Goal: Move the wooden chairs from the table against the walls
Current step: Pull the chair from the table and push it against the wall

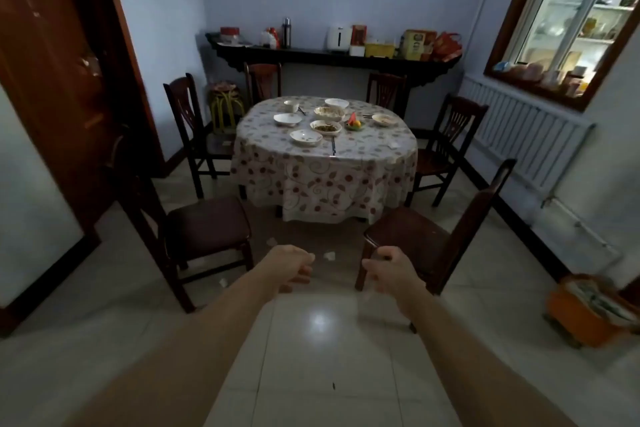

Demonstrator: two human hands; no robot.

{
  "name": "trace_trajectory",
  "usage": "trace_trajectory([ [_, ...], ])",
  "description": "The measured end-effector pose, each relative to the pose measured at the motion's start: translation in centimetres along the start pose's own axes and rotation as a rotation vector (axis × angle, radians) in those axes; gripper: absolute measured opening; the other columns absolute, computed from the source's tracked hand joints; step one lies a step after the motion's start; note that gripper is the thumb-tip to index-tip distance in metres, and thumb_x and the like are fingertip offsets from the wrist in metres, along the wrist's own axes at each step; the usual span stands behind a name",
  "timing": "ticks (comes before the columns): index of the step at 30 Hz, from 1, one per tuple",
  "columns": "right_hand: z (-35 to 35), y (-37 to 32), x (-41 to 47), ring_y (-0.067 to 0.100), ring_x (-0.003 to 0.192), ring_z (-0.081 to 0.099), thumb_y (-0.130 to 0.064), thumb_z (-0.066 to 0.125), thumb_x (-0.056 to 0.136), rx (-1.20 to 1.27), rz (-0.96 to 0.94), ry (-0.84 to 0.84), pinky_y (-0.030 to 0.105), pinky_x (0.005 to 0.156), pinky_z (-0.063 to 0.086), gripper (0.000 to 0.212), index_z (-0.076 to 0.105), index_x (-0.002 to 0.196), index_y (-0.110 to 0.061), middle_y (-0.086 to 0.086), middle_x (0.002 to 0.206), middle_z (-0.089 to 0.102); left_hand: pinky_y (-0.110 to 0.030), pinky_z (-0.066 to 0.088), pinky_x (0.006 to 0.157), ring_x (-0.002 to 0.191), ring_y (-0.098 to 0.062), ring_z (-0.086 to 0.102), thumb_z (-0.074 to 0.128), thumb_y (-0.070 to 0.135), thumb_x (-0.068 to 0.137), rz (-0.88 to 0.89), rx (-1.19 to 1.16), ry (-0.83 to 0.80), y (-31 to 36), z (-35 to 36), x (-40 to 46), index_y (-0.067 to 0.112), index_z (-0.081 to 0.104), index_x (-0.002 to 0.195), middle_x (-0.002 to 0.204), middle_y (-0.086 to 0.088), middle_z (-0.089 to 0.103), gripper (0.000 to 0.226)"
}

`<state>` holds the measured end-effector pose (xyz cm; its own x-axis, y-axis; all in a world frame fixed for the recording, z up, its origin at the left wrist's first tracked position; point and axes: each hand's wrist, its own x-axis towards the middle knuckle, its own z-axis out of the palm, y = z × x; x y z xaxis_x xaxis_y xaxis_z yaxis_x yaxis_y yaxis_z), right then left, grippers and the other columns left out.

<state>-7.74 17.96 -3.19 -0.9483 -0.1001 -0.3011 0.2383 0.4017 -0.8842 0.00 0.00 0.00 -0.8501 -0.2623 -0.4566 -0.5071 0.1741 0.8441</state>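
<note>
Six chairs (207, 229) round table (325, 163); both hands (289, 269) loosely curled, empty, betw near two

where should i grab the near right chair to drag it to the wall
Take the near right chair by its backrest top rail, coming from the right side. The back stands tall and bare there, while the seat's front corner by the right hand sits low and gives less leverage.

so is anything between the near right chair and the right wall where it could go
Nothing stands right beside the near right chair; bare floor lies between it and the radiator wall. An orange box sits on the floor nearer the camera, off that path. The right hand is at the seat's front corner.
</note>
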Motion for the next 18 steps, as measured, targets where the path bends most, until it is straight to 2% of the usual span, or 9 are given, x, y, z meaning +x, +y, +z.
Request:
trace_trajectory([
  [3, 0.5, -0.7, 0.4, 0.032, 0.118, 0.056, -0.021, 0.071, 0.082, -0.027, -0.009, -0.003, 0.04, 0.092, 0.048, 0.064, 0.041, 0.138, -0.01, 0.019, 0.132, 0.055, -0.033, 0.043, 0.081, 0.099, -0.022, 0.065, 0.052, 0.027, 0.096, 0.015, 0.002, 0.002, 0.5, 0.1, 0.9, 0.011, 0.058, 0.119, 0.114, -0.01, 0.067, 0.029],
  [5, 0.6, -1.1, 0.9, 0.032, 0.12, 0.055, -0.023, 0.072, 0.082, -0.035, -0.001, 0.003, 0.042, 0.096, 0.048, 0.066, 0.04, 0.138, -0.011, 0.016, 0.133, 0.053, -0.031, 0.043, 0.075, 0.092, -0.021, 0.064, 0.054, 0.027, 0.095, 0.027, 0.013, -0.006, 1.0, 0.4, 1.9, 0.01, 0.058, 0.118, 0.109, -0.009, 0.067, 0.029],
  [6, 0.6, -1.2, 0.9, 0.031, 0.118, 0.056, -0.023, 0.072, 0.081, -0.06, -0.002, 0.007, 0.042, 0.095, 0.049, 0.068, 0.039, 0.139, -0.011, 0.015, 0.132, 0.053, -0.029, 0.042, 0.07, 0.09, -0.02, 0.063, 0.056, 0.026, 0.094, 0.037, 0.013, -0.003, 1.1, 0.6, 2.2, 0.01, 0.057, 0.118, 0.108, -0.01, 0.066, 0.029],
  [9, -0.4, -1.7, 1.4, 0.025, 0.104, 0.061, -0.022, 0.07, 0.083, -0.081, -0.001, 0.023, 0.036, 0.078, 0.051, 0.066, 0.037, 0.139, -0.011, 0.012, 0.123, 0.057, -0.025, 0.038, 0.06, 0.086, -0.019, 0.061, 0.056, 0.025, 0.094, 0.066, 0.025, -0.018, 2.0, 1.0, 3.6, 0.01, 0.056, 0.116, 0.106, -0.01, 0.065, 0.027],
  [12, -2.3, -1.6, 2.3, 0.021, 0.094, 0.057, -0.021, 0.068, 0.085, -0.109, 0.003, 0.037, 0.033, 0.078, 0.049, 0.056, 0.041, 0.133, -0.011, 0.004, 0.099, 0.055, -0.025, 0.04, 0.061, 0.085, -0.018, 0.061, 0.054, 0.024, 0.096, 0.098, 0.048, -0.041, 3.2, 1.9, 5.1, 0.01, 0.055, 0.116, 0.103, -0.009, 0.064, 0.024],
  [13, -3.1, -1.6, 2.9, 0.021, 0.094, 0.056, -0.022, 0.069, 0.085, -0.116, 0.005, 0.04, 0.034, 0.08, 0.048, 0.056, 0.041, 0.133, -0.009, 0.004, 0.097, 0.054, -0.026, 0.042, 0.064, 0.086, -0.018, 0.062, 0.054, 0.024, 0.096, 0.108, 0.062, -0.051, 3.7, 2.3, 5.9, 0.01, 0.055, 0.116, 0.104, -0.008, 0.064, 0.025],
  [16, -5.8, -1.4, 5.0, 0.023, 0.102, 0.057, -0.022, 0.07, 0.084, -0.117, 0.03, 0.073, 0.036, 0.088, 0.048, 0.061, 0.041, 0.136, -0.008, 0.008, 0.11, 0.055, -0.033, 0.045, 0.077, 0.095, -0.022, 0.064, 0.056, 0.024, 0.095, 0.12, 0.104, -0.07, 5.5, 4.0, 8.5, 0.009, 0.057, 0.117, 0.109, -0.011, 0.066, 0.027],
  [18, -7.7, -1.5, 6.7, 0.024, 0.11, 0.056, -0.023, 0.07, 0.083, -0.118, 0.041, 0.093, 0.036, 0.094, 0.049, 0.063, 0.04, 0.137, -0.009, 0.01, 0.12, 0.055, -0.03, 0.046, 0.075, 0.093, -0.022, 0.065, 0.057, 0.024, 0.094, 0.123, 0.106, -0.079, 6.9, 5.5, 10.5, 0.007, 0.058, 0.116, 0.107, -0.012, 0.066, 0.028],
])
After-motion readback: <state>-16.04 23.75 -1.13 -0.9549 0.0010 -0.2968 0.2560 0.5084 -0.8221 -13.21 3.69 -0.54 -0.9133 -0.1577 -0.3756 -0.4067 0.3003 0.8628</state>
